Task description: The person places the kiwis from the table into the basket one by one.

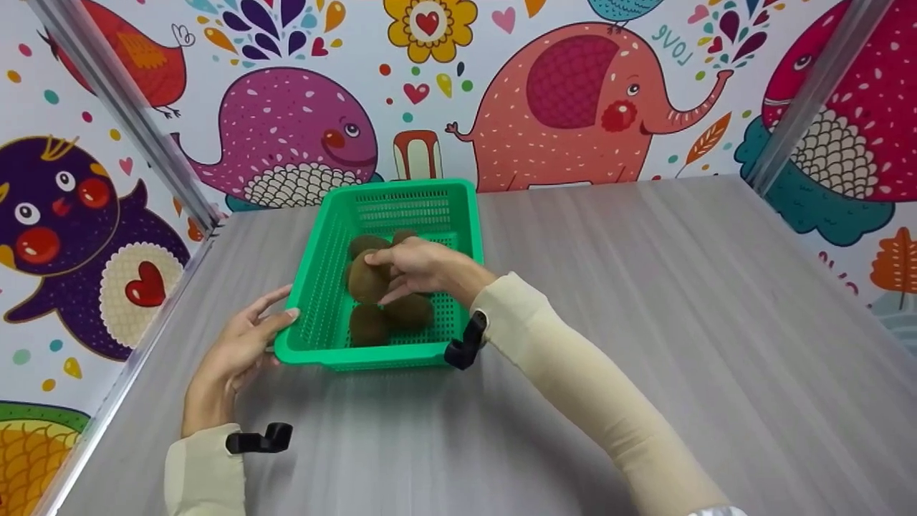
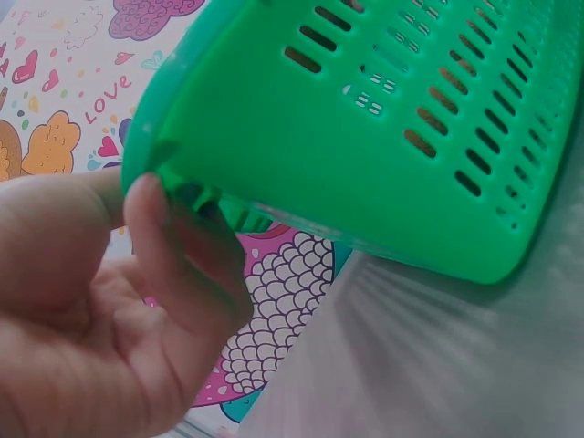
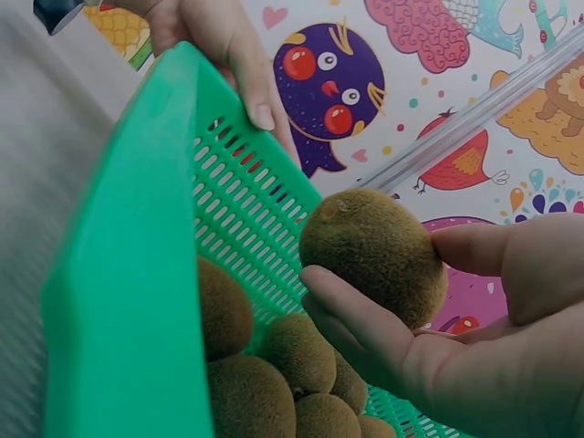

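Note:
A green plastic basket [image 1: 387,355] stands on the table with several brown kiwis [image 1: 410,314] inside. My left hand [image 1: 240,344] grips the basket's near left corner, its thumb over the rim; in the left wrist view, fingers curl under that green rim [image 2: 141,137]. Over the basket, my right hand [image 1: 423,264] holds one kiwi [image 3: 370,255] between thumb and fingers, above the others. The right wrist view shows that fuzzy kiwi plainly, with other kiwis [image 3: 301,354] lower in the basket. My right hand hides part of the pile in the head view.
The grey wood-grain table [image 1: 645,301] stretches to the right of the basket and in front of it. Walls printed with cartoon animals [image 1: 573,107] stand behind and at both sides, with metal posts [image 1: 129,107] at the corners.

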